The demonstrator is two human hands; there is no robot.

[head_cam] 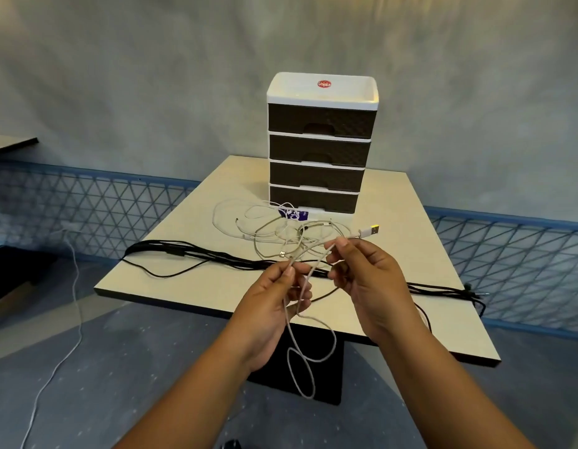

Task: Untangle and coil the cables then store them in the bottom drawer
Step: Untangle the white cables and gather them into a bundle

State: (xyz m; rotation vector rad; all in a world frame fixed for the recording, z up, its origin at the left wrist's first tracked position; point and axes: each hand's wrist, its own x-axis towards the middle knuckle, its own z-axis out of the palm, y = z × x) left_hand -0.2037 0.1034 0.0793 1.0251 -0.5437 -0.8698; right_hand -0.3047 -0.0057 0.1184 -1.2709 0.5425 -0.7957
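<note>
A white USB cable [302, 322] is held up over the table's near edge, pinched at two spots; its USB-A plug [370, 231] sticks out to the right, w/ slack hung in loose loops below. More white cables [248, 222] are left in a tangled heap just in front of the drawer unit. A black cable bundle [190, 251] is stretched across the table, left to right. The bottom drawer [313, 198], dark-fronted, lowest of 4, is seen closed.
</note>
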